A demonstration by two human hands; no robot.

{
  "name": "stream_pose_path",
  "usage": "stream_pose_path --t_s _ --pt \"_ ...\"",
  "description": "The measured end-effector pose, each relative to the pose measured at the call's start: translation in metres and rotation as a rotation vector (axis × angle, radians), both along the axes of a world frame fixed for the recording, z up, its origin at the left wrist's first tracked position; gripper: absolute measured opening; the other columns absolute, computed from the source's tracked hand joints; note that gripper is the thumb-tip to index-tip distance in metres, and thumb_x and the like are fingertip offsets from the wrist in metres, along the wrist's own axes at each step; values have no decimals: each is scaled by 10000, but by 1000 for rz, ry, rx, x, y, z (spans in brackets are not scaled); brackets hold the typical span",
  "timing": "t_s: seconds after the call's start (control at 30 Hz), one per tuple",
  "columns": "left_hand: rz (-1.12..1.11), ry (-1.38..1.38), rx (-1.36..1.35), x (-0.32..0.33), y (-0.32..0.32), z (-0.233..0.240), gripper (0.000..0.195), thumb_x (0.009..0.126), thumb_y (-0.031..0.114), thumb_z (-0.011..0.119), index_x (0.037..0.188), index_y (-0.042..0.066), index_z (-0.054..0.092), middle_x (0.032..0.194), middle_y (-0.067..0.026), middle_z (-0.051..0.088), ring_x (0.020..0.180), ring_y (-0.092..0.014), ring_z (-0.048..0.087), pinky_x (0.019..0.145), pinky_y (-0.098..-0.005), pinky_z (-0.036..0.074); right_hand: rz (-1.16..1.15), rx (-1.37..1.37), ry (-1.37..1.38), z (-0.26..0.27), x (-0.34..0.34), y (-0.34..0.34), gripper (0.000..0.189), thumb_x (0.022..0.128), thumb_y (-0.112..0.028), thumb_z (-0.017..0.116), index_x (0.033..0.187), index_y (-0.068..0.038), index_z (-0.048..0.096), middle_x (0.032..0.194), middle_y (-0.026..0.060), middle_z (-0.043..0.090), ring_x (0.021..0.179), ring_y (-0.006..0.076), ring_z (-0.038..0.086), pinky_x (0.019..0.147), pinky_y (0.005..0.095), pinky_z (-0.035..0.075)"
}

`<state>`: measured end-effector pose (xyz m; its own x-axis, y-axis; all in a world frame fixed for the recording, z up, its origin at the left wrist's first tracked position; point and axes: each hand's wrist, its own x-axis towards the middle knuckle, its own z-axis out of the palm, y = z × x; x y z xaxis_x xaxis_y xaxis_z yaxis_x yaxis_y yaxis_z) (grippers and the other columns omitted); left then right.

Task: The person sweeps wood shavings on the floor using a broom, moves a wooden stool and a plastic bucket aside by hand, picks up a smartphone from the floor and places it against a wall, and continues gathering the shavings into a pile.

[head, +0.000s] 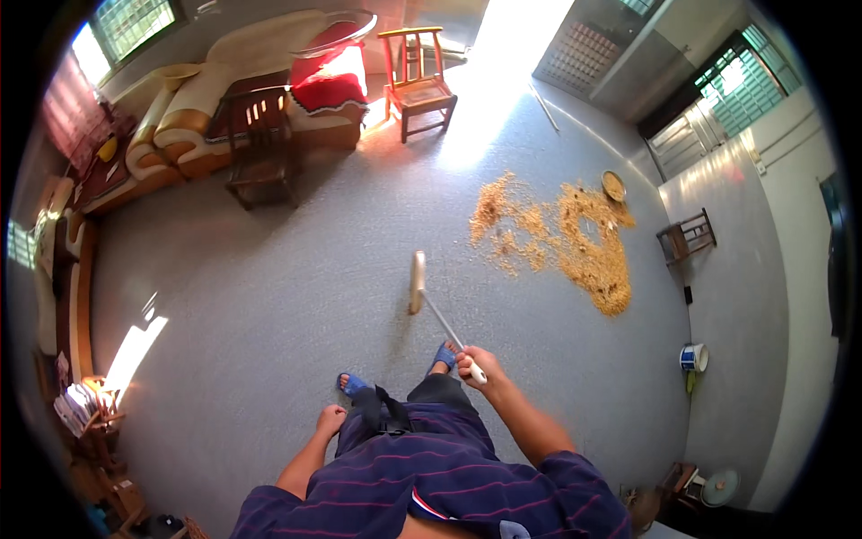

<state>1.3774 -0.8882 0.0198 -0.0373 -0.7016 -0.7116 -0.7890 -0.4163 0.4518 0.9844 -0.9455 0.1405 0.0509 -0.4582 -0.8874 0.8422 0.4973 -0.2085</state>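
My right hand [479, 367] is closed around the white grip of a long-handled cleaning tool [441, 318]. Its thin metal shaft runs up and left to a narrow pale head [417, 283], held in front of my feet; whether the head touches the floor I cannot tell. At my left hip hangs my left hand [330, 419], fingers curled, with nothing seen in it. Yellow grain, perhaps corn kernels [599, 263], lies spread in uneven patches on the grey floor to the front right. A round bowl or basket [613, 186] holding similar grain tilts at the far edge of the patches.
A dark wooden chair [262, 165] and a reddish wooden chair [421, 87] stand before a sofa [202, 101]. Along the right wall are a small wooden chair [687, 237] and a white bucket [693, 358]. A thin pole [544, 108] lies near the bright doorway.
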Motion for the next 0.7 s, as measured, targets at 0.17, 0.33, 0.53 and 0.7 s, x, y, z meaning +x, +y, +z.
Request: stream_pose_path --t_s 0.17,0.33,0.53,0.7 --pt "3 87 -50 -78 -21 14 174 665 169 505 772 74 604 752 -102 603 701 -226 578 641 -308 447 71 37 -446 -37 -65 -9 17 822 -83 364 815 -68 361 604 45 434 401 58 384 299 165 306" --pt "-47 146 -207 -144 -43 25 167 670 155 507 782 85 608 733 -91 605 684 -212 579 633 -302 449 65 131 -560 -59 -173 -10 124 800 -107 359 711 -20 361 605 46 440 384 47 383 294 168 311" --pt "-12 91 -183 -172 -61 24 161 667 149 506 770 91 616 730 -97 605 686 -208 582 633 -301 449 -101 193 -467 -35 -322 -17 139 771 -75 356 653 -5 384 474 7 385 353 57 376 288 167 309" --pt "-32 64 -190 -197 -75 41 164 665 139 508 777 82 613 730 -98 604 683 -209 581 628 -301 449 -167 151 -46 -30 -407 -36 113 741 -40 357 636 -8 381 537 43 437 358 64 392 276 157 325"
